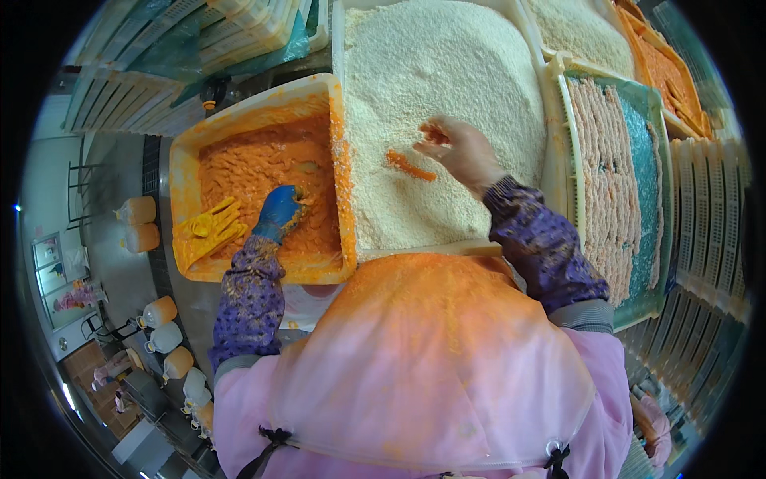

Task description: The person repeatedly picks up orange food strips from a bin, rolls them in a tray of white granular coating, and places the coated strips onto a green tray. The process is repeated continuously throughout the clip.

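My left hand [279, 209], in a blue glove smeared with orange, reaches into a tub [257, 114] of wet orange coated pieces [263, 155]. Its fingertips meet the mixture, and whether they grip a piece cannot be made out. Bare and slightly curled, my right hand [464, 146] hovers over a wide tray of pale breadcrumbs [443, 66]. Its thumb and fingers are apart, with nothing seen between them. Just below and left of those fingers, one orange coated strip [411, 166] lies on the crumbs.
A yellow rubber glove [212, 230] rests on the tub's near left corner. To the right, a green-lined crate [643, 179] holds rows of crumbed strips [604, 179]. Stacked crates [709, 221] stand beyond it. Another crumb tray [580, 30] and orange tub [664, 66] sit at the back right.
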`<act>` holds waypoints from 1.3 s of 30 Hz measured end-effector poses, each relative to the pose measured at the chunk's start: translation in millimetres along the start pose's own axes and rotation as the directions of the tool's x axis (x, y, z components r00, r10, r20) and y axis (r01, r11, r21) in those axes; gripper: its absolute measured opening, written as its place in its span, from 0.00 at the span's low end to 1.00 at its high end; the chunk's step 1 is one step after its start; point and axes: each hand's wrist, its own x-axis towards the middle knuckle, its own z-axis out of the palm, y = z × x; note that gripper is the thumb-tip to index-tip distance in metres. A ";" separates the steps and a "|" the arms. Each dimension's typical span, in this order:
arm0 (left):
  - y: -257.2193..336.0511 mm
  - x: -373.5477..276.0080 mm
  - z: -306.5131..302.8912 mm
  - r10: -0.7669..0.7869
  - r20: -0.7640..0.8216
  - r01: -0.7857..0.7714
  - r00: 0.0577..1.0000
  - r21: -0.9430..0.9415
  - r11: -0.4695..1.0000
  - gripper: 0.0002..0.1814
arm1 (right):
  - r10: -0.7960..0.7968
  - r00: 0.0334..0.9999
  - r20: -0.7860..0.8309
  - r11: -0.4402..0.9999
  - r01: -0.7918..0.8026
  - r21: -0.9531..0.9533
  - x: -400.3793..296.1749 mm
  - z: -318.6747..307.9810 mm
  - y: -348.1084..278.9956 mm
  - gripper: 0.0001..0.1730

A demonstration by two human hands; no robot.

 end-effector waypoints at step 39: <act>264.4 67.6 90.9 0.638 0.014 -0.614 0.769 0.292 0.733 0.08 | 0.319 0.941 -0.117 0.947 -0.320 0.013 -71.5 -28.2 77.6 0.15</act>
